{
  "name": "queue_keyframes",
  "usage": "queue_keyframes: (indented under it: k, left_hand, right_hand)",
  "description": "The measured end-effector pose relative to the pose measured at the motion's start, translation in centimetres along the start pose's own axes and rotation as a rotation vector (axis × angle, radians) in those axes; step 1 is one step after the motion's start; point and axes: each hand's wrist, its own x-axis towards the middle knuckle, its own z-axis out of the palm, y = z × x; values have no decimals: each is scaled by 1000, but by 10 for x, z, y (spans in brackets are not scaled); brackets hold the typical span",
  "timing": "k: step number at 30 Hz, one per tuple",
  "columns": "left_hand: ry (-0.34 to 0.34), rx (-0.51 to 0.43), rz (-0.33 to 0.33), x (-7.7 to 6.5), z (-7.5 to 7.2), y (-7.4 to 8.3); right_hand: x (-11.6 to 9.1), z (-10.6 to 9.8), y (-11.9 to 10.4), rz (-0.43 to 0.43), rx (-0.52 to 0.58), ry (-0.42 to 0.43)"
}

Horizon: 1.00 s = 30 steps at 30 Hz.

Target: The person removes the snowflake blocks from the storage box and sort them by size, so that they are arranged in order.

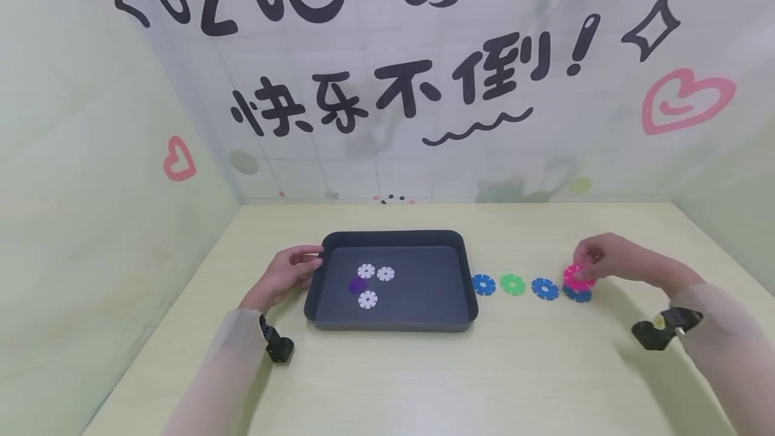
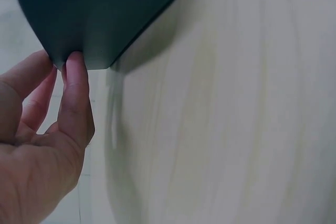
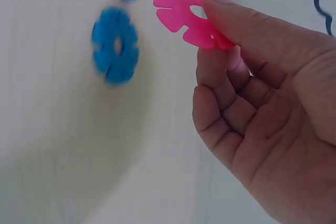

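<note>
A dark grey rectangular tray (image 1: pixel 418 288) lies on the table. My left hand (image 1: pixel 289 271) grips the tray's left side, the tips of thumb and fingers at its wall (image 2: pixel 79 19). At the right, my right hand (image 1: pixel 614 258) pinches a pink notched plastic disc (image 3: pixel 176 9) between thumb and fingers. In the head view it overlaps a blue disc (image 1: pixel 578 296); the right wrist view shows it held apart from the blue discs. Another blue disc (image 1: pixel 545 288), a green disc (image 1: pixel 512 284) and a third blue disc (image 1: pixel 484 284) form a row toward the tray.
Inside the tray are white discs (image 1: pixel 367 299) and one purple disc (image 1: pixel 357 286). A light wood table (image 1: pixel 387 382) carries everything. Behind it rises a printed cloth wall (image 1: pixel 363 173). A black wrist camera (image 1: pixel 666 328) sits on the right wrist.
</note>
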Motion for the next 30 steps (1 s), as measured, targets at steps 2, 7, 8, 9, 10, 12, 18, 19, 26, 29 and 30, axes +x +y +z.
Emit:
queue_keyframes:
  k: [2,7,8,9,10,12,18,19,26,29,30]
  left_hand:
    - [0,1,0,-1,0,0]
    - [-4,3,-3,-1,-1,-1]
    - [-7,6,-1,-1,-2,-1]
    - [-4,4,-4,-1,-1,-1]
    - [-2,3,-7,-1,-1,-1]
    - [-2,5,-10,-1,-1,-1]
    - [-3,6,-7,0,-1,-1]
    - [-2,2,-6,0,-1,-1]
    - [2,-1,-9,0,-2,-1]
    - [3,-3,-12,0,-2,-2]
    - [1,-5,-11,1,-2,-1]
  right_hand:
    - [-7,-2,13,27,6,-2]
    - [-20,-5,39,61,22,-5]
    - [-21,-5,43,75,28,1]
    - [-23,-4,46,86,27,5]
    - [-23,-4,49,108,25,13]
    - [-24,-3,53,144,13,28]
    - [-24,1,60,170,-44,67]
    - [-24,2,60,170,-43,69]
    - [-22,3,62,186,-45,71]
    - [-22,3,63,187,-52,70]
    - [-22,3,63,183,-56,71]
